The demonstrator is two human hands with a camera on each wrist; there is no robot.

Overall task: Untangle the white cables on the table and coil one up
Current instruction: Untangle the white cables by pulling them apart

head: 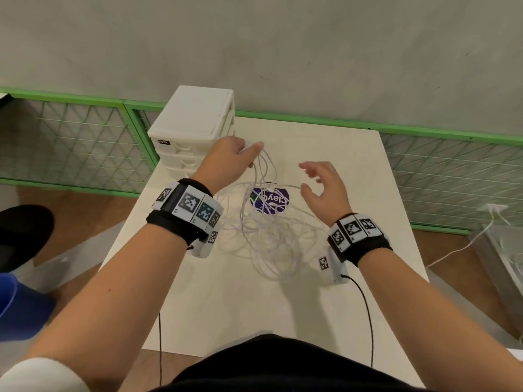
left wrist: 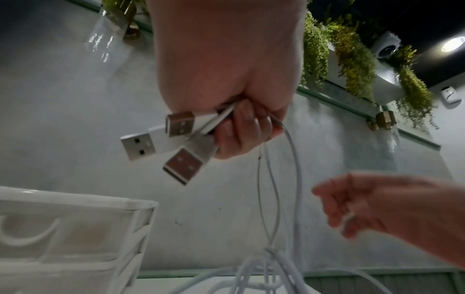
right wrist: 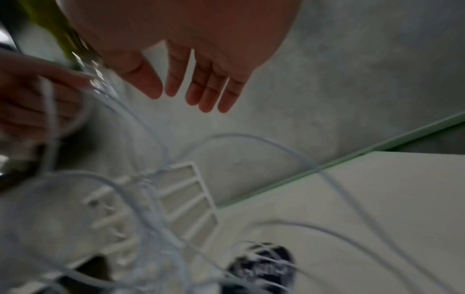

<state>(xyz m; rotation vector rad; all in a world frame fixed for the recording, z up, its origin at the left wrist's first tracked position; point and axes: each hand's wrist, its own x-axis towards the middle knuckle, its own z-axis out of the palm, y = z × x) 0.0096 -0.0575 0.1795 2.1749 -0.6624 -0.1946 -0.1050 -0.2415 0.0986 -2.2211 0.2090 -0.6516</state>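
A tangle of thin white cables (head: 268,236) lies on the white table (head: 353,292), looped over a purple round sticker (head: 268,200). My left hand (head: 235,157) is raised above the table and grips three cable ends; their USB plugs (left wrist: 161,139) stick out of the fist, and the strands (left wrist: 289,179) hang down to the tangle. To the right, my right hand (head: 325,182) hovers over the pile with fingers (right wrist: 201,87) spread and straight, holding nothing. One cable (right wrist: 251,139) arcs below it, blurred.
A white drawer unit (head: 192,128) stands at the table's back left, close to my left hand. A green-framed mesh fence (head: 452,171) runs behind the table under a grey wall. Another white cable (head: 458,247) lies on the floor at right.
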